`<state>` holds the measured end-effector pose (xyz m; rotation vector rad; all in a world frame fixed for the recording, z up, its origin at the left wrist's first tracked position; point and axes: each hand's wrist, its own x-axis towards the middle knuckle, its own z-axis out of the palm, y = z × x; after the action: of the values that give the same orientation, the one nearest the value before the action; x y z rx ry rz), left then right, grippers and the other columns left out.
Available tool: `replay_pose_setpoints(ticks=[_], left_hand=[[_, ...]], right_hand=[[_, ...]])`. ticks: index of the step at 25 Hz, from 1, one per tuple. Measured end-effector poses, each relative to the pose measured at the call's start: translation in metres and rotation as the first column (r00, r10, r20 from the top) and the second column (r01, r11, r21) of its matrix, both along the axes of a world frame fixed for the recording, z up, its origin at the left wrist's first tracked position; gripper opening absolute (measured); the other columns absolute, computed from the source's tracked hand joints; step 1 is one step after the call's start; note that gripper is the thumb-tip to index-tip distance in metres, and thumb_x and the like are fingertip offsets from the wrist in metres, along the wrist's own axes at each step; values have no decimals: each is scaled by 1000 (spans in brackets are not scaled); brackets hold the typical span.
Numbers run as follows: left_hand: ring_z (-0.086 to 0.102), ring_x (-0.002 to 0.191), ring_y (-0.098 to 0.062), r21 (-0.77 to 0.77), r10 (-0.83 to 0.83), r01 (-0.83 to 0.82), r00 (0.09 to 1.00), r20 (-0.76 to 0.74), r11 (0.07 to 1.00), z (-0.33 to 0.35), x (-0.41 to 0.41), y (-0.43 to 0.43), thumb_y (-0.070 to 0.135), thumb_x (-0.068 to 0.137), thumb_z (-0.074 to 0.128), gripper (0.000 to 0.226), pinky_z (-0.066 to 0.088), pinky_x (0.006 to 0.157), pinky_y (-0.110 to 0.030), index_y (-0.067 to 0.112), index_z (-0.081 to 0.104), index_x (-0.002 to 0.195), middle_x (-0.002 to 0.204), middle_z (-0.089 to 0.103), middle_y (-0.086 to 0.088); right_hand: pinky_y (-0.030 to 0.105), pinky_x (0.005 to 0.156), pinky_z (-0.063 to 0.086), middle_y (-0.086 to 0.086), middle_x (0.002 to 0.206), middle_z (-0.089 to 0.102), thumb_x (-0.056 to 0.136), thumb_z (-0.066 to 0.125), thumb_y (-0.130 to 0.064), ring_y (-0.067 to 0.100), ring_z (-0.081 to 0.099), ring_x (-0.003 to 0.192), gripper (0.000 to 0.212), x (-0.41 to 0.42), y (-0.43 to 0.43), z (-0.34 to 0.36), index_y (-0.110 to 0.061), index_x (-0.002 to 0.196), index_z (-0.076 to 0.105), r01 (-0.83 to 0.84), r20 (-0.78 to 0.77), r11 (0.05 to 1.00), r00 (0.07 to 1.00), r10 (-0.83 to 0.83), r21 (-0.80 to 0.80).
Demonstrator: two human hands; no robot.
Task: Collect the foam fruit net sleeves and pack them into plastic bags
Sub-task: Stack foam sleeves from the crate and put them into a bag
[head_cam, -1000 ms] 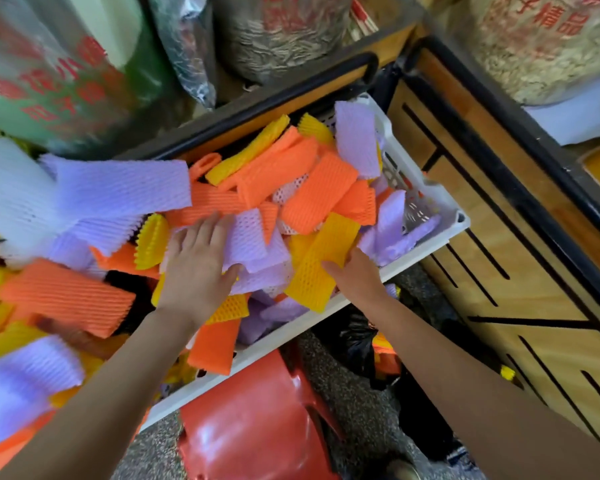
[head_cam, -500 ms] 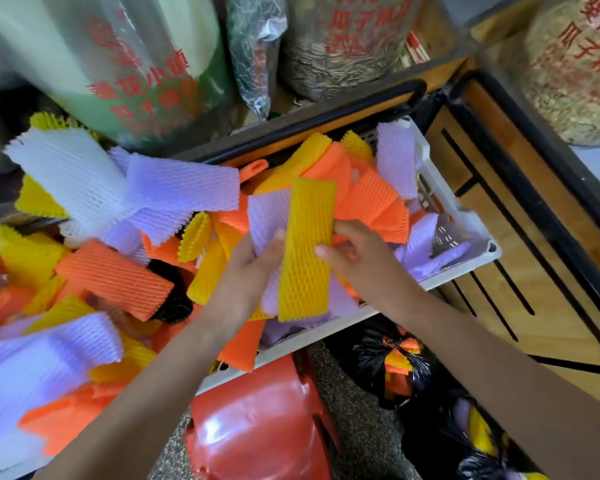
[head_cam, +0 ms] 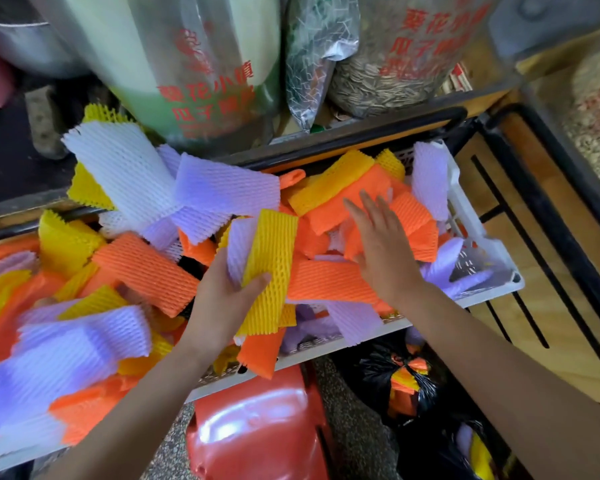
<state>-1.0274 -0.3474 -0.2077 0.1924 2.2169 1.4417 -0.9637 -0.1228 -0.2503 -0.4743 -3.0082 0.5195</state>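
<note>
Your left grip clamps yellow sleeve with purple sleeve, stacking for bagging; your right grip, flat and empty, over orange sleeves, likely next pick.

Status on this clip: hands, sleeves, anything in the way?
Left hand grips yellow sleeve, purple sleeve behind it. Right hand open, flat over orange sleeves in crate. Black bag below, path clear.

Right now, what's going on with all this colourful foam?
A person is sorting through a white crate heaped with foam fruit net sleeves. Their left hand grips a yellow sleeve with a purple sleeve behind it, while the right hand, spread flat, reaches over the orange sleeves. A black plastic bag below the crate holds a few.
</note>
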Motion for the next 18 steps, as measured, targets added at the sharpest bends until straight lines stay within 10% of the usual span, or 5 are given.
replay_pose_setpoints(ticks=[5,9,14,18], left_hand=[[64,99,-8,-6,-37,37,998,41,999,-4,0,-9,15,85,68,36,52,87,-41,20,52,117,108,66,8],[63,101,-10,15,-76,75,996,47,997,0,-1,-7,17,85,68,31,50,90,-45,27,54,111,109,66,6],[65,99,-21,38,-88,86,994,61,996,3,-6,-6,27,84,69,38,49,90,-51,23,53,119,108,68,2],[65,96,-21,21,-47,45,995,86,999,6,-5,2,36,79,68,44,50,87,-51,18,53,116,105,67,0]], right_hand=[[48,113,20,4,158,14,77,61,9,34,16,142,90,-28,23,3,-22,149,19,-102,118,972,990,78,213],[38,92,25,7,143,44,78,67,-2,35,41,118,80,-56,29,19,-19,146,30,-159,87,894,987,135,418],[36,93,22,6,116,54,88,60,-26,30,36,117,37,-71,39,33,-19,124,59,-214,252,889,961,117,406],[40,94,33,10,113,59,89,59,-29,33,48,111,31,-54,46,49,-11,114,61,-81,101,973,993,60,215]])
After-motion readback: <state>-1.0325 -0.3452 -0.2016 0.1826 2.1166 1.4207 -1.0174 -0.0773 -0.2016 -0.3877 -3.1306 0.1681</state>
